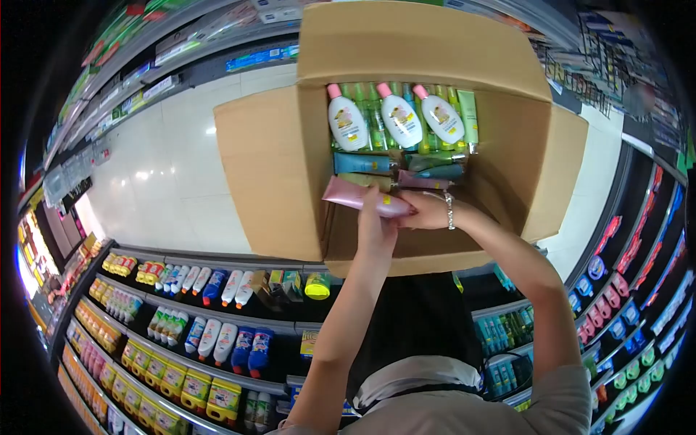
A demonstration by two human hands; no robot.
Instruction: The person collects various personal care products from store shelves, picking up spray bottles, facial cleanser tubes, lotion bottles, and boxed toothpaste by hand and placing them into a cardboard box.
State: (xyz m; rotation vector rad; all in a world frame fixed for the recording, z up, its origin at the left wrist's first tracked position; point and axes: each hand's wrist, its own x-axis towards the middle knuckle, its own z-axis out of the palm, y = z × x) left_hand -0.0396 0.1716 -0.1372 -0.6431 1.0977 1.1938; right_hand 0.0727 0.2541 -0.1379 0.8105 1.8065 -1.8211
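A pink squeeze tube (pixel 353 196) lies slantwise over the near part of an open cardboard box (pixel 507 167). My left hand (pixel 375 220) is closed around the tube's middle. At its cap end, my right hand (pixel 424 209), below a bracelet (pixel 449 210), has its fingers bent against the tube. Three white bottles with pink caps, including a middle one (pixel 401 122), lie over several green bottles (pixel 375 125). Right of them is a pale green tube (pixel 468 119). Nearer my hands are a blue tube (pixel 359 162), a teal tube (pixel 439 172) and another pink tube (pixel 419 180), partly covered.
The box flaps are folded outward, the left flap (pixel 264 170) over a pale tiled floor (pixel 156 185). Store shelves surround the box. White bottles (pixel 209 339) and yellow packs (pixel 223 400) stand on the near left shelves; pink and blue packs hang at right (pixel 612 290).
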